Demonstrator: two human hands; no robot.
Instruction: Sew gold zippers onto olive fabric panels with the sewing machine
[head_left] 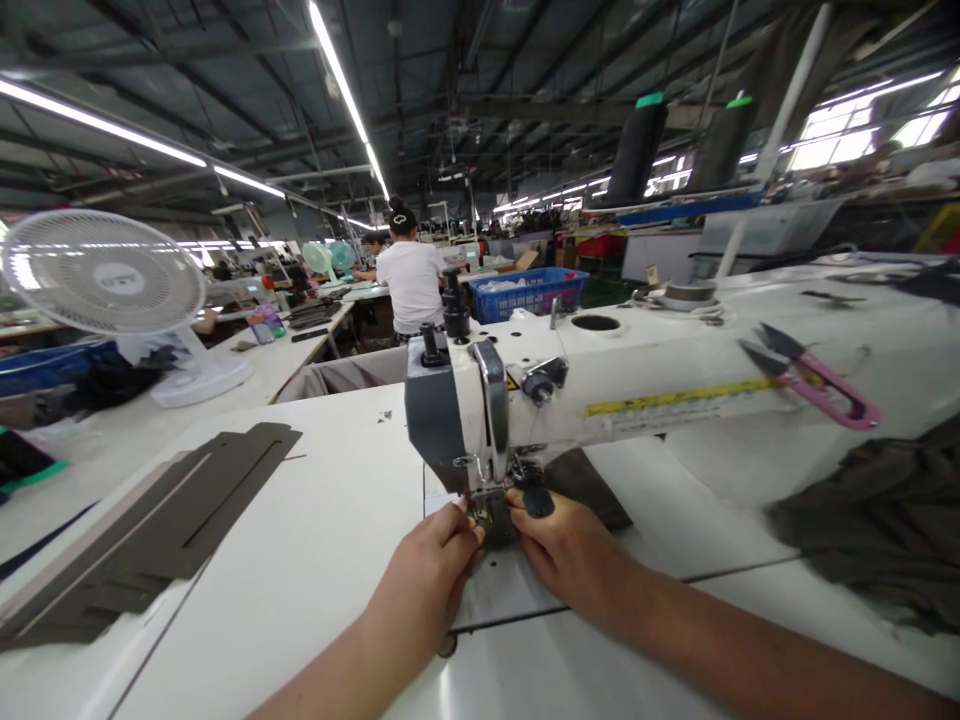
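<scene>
A white sewing machine [637, 390] spans the table in front of me, its needle area low at the middle. A dark olive fabric piece [592, 485] lies under the machine head and runs out to the right, behind my right hand. My left hand [435, 555] is closed at the left of the presser foot, fingertips pinching the fabric's near edge. On the other side of the foot, my right hand [570, 545] is closed too, thumb and finger gripping the fabric. The needle tip is hard to make out between the fingers.
Flat olive cut pieces [187, 510] lie stacked on the left of the table. Pink-handled thread snips [832, 395] rest against the machine arm. Crumpled dark fabric [885, 520] sits at right. A white fan [112, 285], a blue basket [529, 292] and a seated person [411, 285] are beyond.
</scene>
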